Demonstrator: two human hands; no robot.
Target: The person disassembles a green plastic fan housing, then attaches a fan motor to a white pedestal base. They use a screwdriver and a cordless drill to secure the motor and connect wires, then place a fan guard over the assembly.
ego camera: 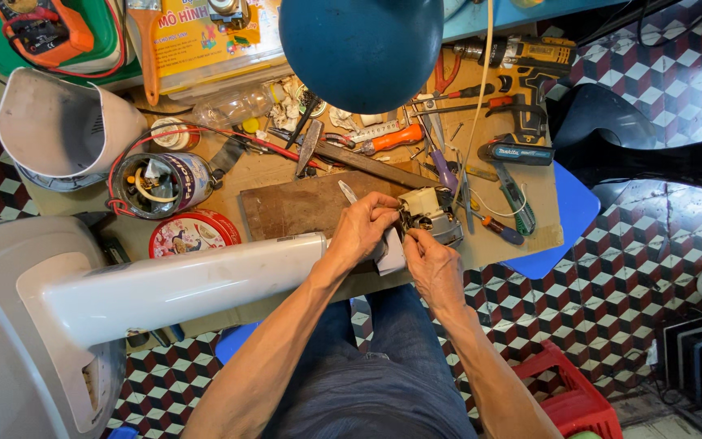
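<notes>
A long white plastic column (pixel 180 284) lies across my lap, its wide base at the lower left. At its right end sits a small motor unit with a cream-coloured casing (pixel 428 211). My left hand (pixel 361 230) grips the column's end where it meets the motor, fingers curled over the top. My right hand (pixel 432 264) pinches at the motor's underside with its fingertips. A white paper-like piece (pixel 390 254) hangs between the two hands. Which small part the right fingers hold is hidden.
A cluttered cardboard-topped bench (pixel 286 175) carries a wooden board (pixel 302 207), screwdrivers, pliers, a yellow cordless drill (pixel 530 77), a tin of wires (pixel 160 183), a red round tin (pixel 192 233) and a white jug (pixel 62 122). A blue lamp shade (pixel 359 49) hangs above. A red crate (pixel 570 398) stands on the floor.
</notes>
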